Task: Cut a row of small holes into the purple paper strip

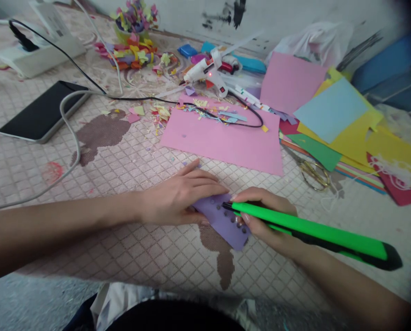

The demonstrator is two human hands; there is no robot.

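A strip of purple paper (pixel 222 227) lies slanted on the patterned tablecloth, with a row of several small dark round marks or holes along it. My left hand (pixel 188 191) rests over its upper left end, fingers stretched out and pressing it down. In my right hand (pixel 272 220) is a green and black utility knife (pixel 312 228), held like a pen. Its dark tip touches or hovers just over the paper near the marks; which of these I cannot tell. The fingers of the right hand hide part of the strip's right edge.
Beyond my hands lies a pink sheet (pixel 222 142) with paper scraps. A white glue gun (pixel 208 69) with a lit red light stands behind it. Scissors (pixel 314 174) and coloured paper (pixel 333 110) are at right, a phone (pixel 43 112) and cables at left.
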